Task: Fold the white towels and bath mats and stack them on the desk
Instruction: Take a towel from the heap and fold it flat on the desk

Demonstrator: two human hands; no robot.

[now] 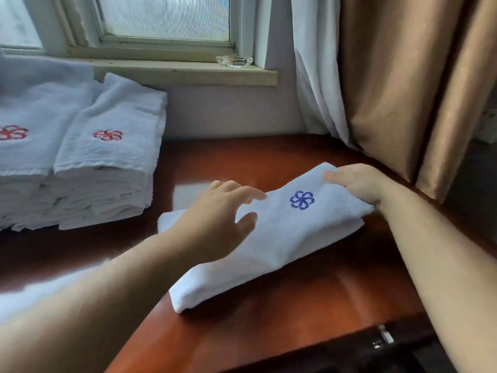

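A folded towel (pixel 279 246) lies on the table (pixel 301 308). The left hand (pixel 215 224) hides its left part, fingers spread; the right hand (pixel 357 185) pinches the far end, thumb hidden. The towel stacks (pixel 107 162) are cut off at the left edge.

Only the person's two arms show: the left hand (pixel 215 219) and the right hand (pixel 357 184) are bare, and both the left forearm (pixel 94 305) and the right forearm (pixel 443 265) are uncovered from wrist to the edge of view, with fine, faint hair along them.
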